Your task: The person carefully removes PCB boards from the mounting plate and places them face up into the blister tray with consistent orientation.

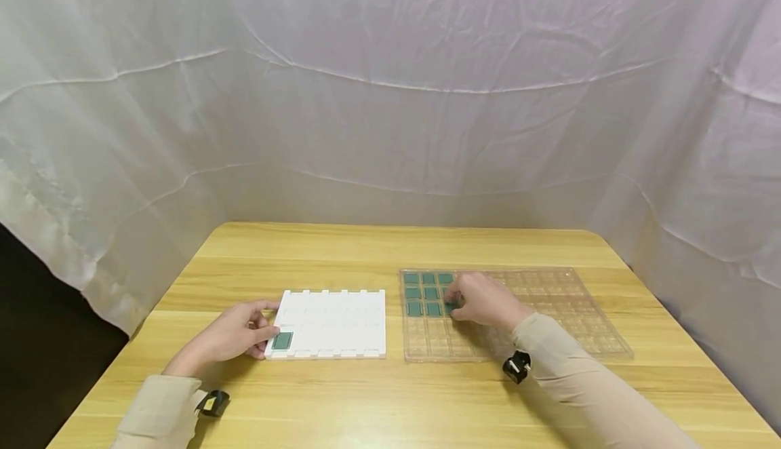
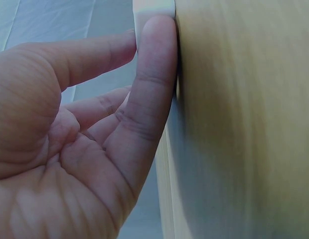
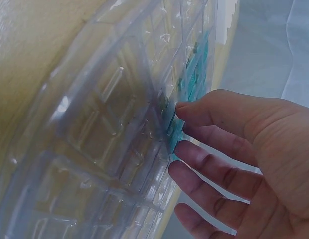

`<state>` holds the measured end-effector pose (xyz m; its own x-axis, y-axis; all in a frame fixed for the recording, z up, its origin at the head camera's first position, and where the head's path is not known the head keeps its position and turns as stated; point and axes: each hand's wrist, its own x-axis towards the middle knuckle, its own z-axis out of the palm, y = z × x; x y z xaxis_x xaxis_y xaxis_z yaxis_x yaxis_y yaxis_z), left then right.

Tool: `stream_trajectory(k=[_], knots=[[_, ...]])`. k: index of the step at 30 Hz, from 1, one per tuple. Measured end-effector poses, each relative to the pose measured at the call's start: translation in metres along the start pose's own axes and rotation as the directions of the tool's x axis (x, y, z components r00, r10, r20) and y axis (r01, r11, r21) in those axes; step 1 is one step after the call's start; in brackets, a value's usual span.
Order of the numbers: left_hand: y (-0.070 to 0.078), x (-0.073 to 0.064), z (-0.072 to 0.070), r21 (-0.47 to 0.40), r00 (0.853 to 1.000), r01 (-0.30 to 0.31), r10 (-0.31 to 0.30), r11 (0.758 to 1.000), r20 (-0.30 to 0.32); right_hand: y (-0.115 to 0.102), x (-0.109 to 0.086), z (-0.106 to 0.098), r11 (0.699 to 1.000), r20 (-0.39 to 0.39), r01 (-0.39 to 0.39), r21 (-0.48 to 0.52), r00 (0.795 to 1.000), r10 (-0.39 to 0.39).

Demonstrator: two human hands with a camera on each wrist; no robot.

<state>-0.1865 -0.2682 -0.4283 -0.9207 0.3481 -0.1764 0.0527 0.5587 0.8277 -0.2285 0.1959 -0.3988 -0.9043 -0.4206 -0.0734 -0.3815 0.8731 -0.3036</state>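
Observation:
My left hand [image 1: 234,330] grips the left edge of a flat white board [image 1: 342,320], thumb on top and a finger against its side. In the left wrist view a fingertip [image 2: 157,37] presses that white edge. One small green tile [image 1: 282,340] lies in the board's near left corner, beside the thumb. Over the clear plastic tray [image 1: 518,347], my right hand [image 1: 485,300] pinches a green tile [image 1: 450,308] at its cell with thumb and fingertips, partly covering it. Seen from the right wrist, the fingertips close around that tile [image 3: 175,134].
Several more green tiles [image 1: 430,293] fill cells at the tray's far left. The tray's other visible cells show bare clear plastic. Both rest on a wooden table [image 1: 366,395], with a pale cloth curtain [image 1: 390,130] behind and around it.

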Motion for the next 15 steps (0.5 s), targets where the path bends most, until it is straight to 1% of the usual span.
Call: stream_trajectory(k=[8,15], knots=[[-0.0003,-0.0001,0.0005,0.000,1.000,-0.003,0.003,1.000,-0.003,-0.0004,-0.0009,0.0005,1.000,0.009,-0.005,0.017,1.000,0.005],[0.0001,-0.0006,0.0007,0.010,1.000,-0.012,0.012,1.000,-0.010,-0.0017,-0.0001,-0.0001,1.000,0.013,0.002,0.002,1.000,-0.002]])
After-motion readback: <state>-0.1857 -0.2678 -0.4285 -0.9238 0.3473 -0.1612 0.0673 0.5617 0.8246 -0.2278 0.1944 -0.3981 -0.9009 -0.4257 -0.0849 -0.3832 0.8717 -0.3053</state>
